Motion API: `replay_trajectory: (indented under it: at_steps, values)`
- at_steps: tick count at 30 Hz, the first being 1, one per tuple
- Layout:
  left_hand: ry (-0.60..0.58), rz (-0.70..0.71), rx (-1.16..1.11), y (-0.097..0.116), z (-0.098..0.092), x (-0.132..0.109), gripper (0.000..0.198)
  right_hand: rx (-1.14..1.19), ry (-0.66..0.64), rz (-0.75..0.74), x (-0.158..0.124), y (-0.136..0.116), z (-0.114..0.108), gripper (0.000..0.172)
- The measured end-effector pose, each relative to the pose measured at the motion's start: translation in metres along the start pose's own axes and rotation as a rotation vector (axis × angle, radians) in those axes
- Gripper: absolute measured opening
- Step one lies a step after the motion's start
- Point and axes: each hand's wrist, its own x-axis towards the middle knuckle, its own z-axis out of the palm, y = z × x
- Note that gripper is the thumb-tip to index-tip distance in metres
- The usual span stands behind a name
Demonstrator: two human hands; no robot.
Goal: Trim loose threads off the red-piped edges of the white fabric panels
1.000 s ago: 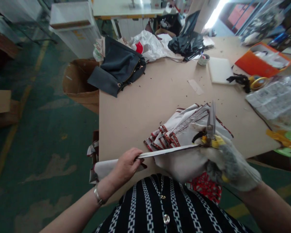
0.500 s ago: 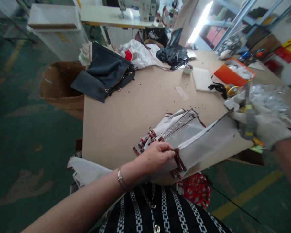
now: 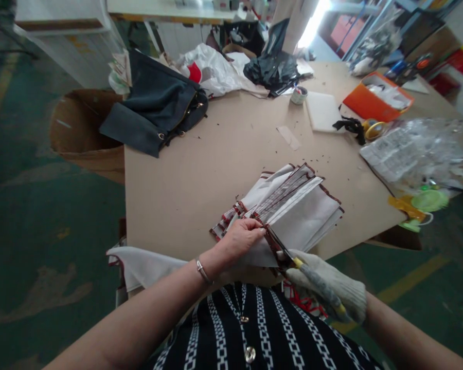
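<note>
My left hand [image 3: 242,237] is closed, pinching the dark red bound edge of a light grey fabric piece [image 3: 303,213] between thumb and fingers. Under and beside it lies a fanned stack of similar fabric pieces [image 3: 281,192] with dark red edging. In a white work glove, my right hand [image 3: 332,282] grips scissors [image 3: 316,283] with yellow and grey handles. Their dark blades point up and left at the bound edge, just right of my left fingertips. Whether the blades touch the fabric, I cannot tell.
The stack rests on a tan table [image 3: 170,190]. A dark bag [image 3: 158,103] lies at the back left, above a cardboard box [image 3: 85,133]. An orange box [image 3: 378,97] and clear plastic bags [image 3: 424,149] are on the right. More grey fabric [image 3: 146,264] hangs at the front edge.
My right hand has come from the far right, with the scissors, down to the bound edge near my left hand. The top fabric piece now lies across the stack. My left hand keeps its pinch.
</note>
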Motion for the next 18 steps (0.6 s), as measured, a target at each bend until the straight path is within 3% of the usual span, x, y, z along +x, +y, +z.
replay_trajectory:
  at_steps: [10, 18]
  values:
    - [-0.017, 0.016, -0.004, 0.004, 0.001, -0.005, 0.018, -0.004, -0.083, -0.001, 0.003, -0.002, -0.009, 0.042]
    - [-0.008, 0.003, -0.009, 0.007, 0.003, -0.005, 0.013, 0.044, 0.014, 0.005, 0.015, -0.008, 0.000, 0.031]
